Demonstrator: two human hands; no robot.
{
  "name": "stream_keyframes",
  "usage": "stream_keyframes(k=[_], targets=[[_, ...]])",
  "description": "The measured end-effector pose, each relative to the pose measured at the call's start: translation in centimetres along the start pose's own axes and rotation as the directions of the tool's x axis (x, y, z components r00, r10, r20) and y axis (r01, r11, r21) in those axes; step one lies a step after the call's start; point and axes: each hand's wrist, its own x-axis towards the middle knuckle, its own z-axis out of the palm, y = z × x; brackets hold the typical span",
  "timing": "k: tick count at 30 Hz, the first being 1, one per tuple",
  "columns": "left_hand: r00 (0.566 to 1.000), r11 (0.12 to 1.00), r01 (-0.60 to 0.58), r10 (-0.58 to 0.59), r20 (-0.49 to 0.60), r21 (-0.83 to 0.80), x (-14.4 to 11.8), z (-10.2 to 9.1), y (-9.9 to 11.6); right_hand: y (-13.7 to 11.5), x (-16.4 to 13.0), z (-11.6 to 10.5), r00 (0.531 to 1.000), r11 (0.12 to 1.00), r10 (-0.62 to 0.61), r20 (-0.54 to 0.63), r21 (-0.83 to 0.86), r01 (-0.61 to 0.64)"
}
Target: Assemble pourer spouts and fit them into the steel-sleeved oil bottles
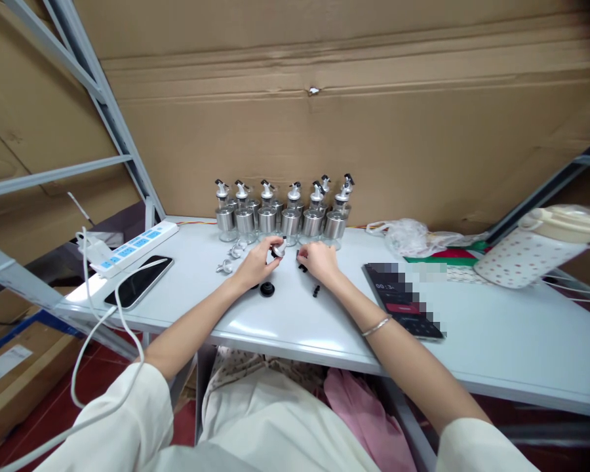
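Two hands work small bottle parts at a white table (496, 341).

From the left: a power strip (132, 246) and a phone (138, 280), then loose silver spouts (225, 266). The left hand (257, 263) pinches a silver-and-black pourer cap (278, 248), held just above the tabletop; a black round stopper (267, 289) lies below it. The right hand (318, 260) curls over small black pieces (302, 267); whether it grips them I cannot tell. Glass dispenser bottles (285, 213) stand in a row behind.

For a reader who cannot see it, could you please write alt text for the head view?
A person's left hand holds a small pourer cap and the right hand rests beside it on a white table, before a row of glass dispenser bottles.
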Motion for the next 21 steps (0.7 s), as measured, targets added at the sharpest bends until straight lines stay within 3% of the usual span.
stream_keyframes(k=[8,16,21], targets=[[1.000,1.000,-0.025,0.025,0.003,0.013,0.1,-0.4,0.3,1.8,0.6,-0.8,0.997,0.997,-0.032,-0.066,0.071,0.036],[0.995,0.995,-0.061,0.066,-0.070,0.074,0.1,-0.3,0.0,1.0,0.4,0.3,0.992,0.992,-0.121,0.024,-0.039,0.121],[0.997,0.991,-0.079,0.079,0.001,0.111,0.1,-0.6,0.2,0.4,0.1,0.5,0.985,0.983,-0.166,0.056,-0.075,0.170]])
